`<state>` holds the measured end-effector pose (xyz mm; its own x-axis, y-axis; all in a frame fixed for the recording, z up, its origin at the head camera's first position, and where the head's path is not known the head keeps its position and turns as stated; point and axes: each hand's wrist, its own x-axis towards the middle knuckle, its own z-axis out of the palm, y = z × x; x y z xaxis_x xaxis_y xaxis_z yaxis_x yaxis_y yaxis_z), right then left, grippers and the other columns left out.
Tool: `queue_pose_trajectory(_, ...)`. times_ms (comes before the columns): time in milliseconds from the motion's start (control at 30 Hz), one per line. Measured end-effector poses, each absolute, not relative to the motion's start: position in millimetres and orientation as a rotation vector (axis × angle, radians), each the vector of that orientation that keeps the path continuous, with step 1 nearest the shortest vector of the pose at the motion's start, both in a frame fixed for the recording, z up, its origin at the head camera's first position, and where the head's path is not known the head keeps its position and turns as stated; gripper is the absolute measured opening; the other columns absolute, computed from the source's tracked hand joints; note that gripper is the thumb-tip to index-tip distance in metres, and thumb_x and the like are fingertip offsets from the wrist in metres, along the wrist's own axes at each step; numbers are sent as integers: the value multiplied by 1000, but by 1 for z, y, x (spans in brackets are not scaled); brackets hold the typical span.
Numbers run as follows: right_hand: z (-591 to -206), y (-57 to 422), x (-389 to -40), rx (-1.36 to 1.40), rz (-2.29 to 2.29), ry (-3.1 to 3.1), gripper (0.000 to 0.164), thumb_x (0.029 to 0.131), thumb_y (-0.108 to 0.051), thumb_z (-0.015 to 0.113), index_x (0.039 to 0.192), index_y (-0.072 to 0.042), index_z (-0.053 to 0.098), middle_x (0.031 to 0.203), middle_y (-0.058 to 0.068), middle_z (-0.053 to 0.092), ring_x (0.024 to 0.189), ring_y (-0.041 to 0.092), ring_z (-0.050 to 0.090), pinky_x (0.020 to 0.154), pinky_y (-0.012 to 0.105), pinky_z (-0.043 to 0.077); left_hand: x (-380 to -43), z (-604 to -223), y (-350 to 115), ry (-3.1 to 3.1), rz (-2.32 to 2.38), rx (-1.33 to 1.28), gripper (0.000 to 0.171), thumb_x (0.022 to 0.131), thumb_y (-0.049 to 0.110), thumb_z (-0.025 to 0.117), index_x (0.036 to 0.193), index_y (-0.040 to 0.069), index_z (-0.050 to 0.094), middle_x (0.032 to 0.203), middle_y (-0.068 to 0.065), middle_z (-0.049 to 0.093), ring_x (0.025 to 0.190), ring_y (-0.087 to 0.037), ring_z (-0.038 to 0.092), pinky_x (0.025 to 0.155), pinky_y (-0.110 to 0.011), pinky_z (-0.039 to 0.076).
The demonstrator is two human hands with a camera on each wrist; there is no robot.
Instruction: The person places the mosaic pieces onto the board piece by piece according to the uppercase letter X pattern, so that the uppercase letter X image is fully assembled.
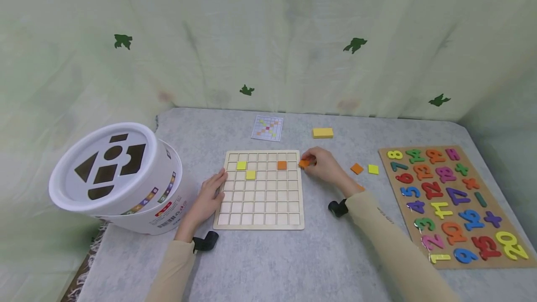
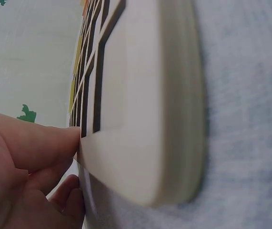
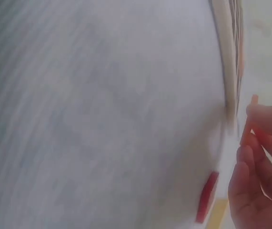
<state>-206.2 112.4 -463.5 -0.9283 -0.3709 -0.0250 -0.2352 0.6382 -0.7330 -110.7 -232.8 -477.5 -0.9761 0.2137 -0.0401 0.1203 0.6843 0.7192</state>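
Observation:
A wooden grid board point(image 1: 260, 206) lies on the table with two yellow tiles point(image 1: 241, 165) and an orange tile point(image 1: 282, 165) in its squares. My left hand point(image 1: 208, 197) rests along the board's left edge, its fingertips at the frame; the left wrist view shows the thumb point(image 2: 45, 145) against the frame. At the upper right edge, my right hand point(image 1: 324, 164) pinches another orange tile point(image 1: 304, 164) between thumb and fingers. That held tile point(image 3: 248, 121) appears edge-on in the right wrist view, where a red piece point(image 3: 207, 198) lies below.
Loose orange point(image 1: 357, 168) and yellow point(image 1: 373, 169) tiles lie right of my hand. A pattern card point(image 1: 267, 128) and a yellow block point(image 1: 322, 133) are behind the board. A white shape-sorter bucket point(image 1: 113, 171) stands left, a number board point(image 1: 450, 209) right.

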Motion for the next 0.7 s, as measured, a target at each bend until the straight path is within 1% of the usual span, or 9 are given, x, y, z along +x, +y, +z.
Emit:
queue_pose_trajectory(200, -461, 86, -203, -607, -1207, 2577, 26, 80, 1, 69, 105, -6, 66, 103, 4, 60, 91, 21, 54, 79, 33, 48, -111, -479, -234, 2774, 1175, 286, 55, 93, -6, 46, 145, -8, 28, 156, -17, 18, 142, -39, 10, 114, -53, 9)
queue_pose_trajectory(367, -461, 59, -199, -741, -1183, 2522, 22, 82, 1, 67, 104, -6, 66, 101, 0, 61, 91, 16, 55, 80, 28, 49, -111, -479, -235, 2778, 1176, 283, 55, 93, -7, 46, 145, -8, 28, 156, -17, 18, 142, -39, 10, 114, -53, 8)
queue_pose_trajectory(467, -460, 45, -198, -833, -1115, 2537, 22, 81, 4, 64, 100, -6, 67, 97, -1, 62, 90, 15, 56, 82, 27, 49, -111, -480, -235, 2769, 1180, 277, 55, 94, -6, 46, 146, -7, 28, 157, -16, 17, 142, -38, 9, 114, -53, 8)
queue_pose_trajectory(533, -460, 39, -197, -869, -1065, 2558, 24, 79, 7, 62, 98, -6, 68, 94, -1, 62, 88, 15, 55, 80, 27, 49, -111, -479, -235, 2766, 1186, 280, 55, 94, -6, 46, 146, -7, 28, 157, -16, 17, 142, -38, 9, 114, -53, 8)
queue_pose_trajectory(700, -459, 32, -196, -908, -985, 2608, 25, 77, 9, 63, 96, -5, 69, 91, 1, 62, 85, 17, 54, 77, 28, 48, -111, -479, -235, 2764, 1200, 293, 55, 93, -6, 46, 145, -8, 28, 156, -17, 18, 142, -39, 9, 114, -53, 8)
